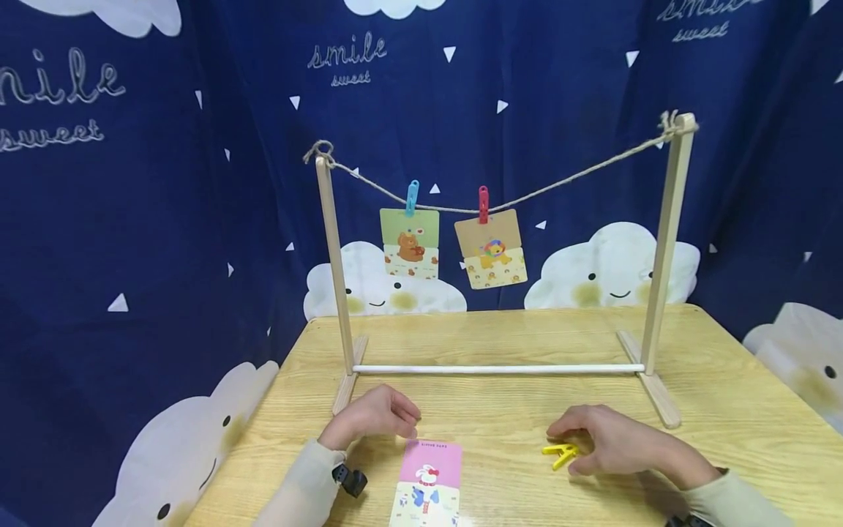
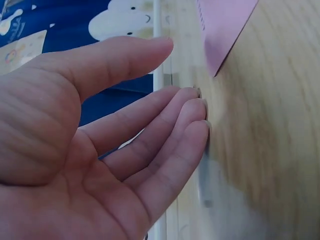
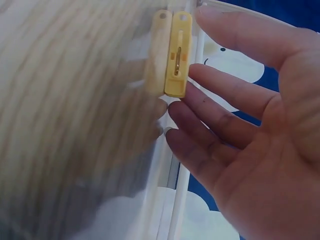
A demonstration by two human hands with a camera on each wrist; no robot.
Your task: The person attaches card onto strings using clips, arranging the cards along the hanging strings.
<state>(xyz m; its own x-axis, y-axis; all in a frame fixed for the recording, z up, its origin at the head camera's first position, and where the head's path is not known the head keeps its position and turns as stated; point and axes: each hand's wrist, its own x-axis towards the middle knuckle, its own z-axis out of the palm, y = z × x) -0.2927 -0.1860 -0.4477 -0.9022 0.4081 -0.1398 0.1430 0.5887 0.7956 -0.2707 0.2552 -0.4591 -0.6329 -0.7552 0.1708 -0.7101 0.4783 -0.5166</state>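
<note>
On the table in front of me lies a card [image 1: 426, 479], pink above and cream below, with a white rabbit on it. My left hand [image 1: 375, 417] hovers at its upper left corner, thumb and fingers apart and nothing between them. In the left wrist view, the corner of the pink card [image 2: 227, 30] shows beyond the fingertips. To the right, a yellow clothespin [image 1: 561, 452] lies on its side on the table. Around it comes my right hand [image 1: 612, 443]. The right wrist view has the clothespin [image 3: 178, 55] just past the spread thumb and fingertips.
Behind the hands stands a wooden frame with a left post [image 1: 336, 271], a right post [image 1: 667, 249] and a white crossbar [image 1: 494, 369]. A sagging string [image 1: 586, 172] holds a green bear card [image 1: 410, 245] by a blue clothespin [image 1: 412, 196] and a tan lion card [image 1: 491, 250] by a red clothespin [image 1: 484, 205].
</note>
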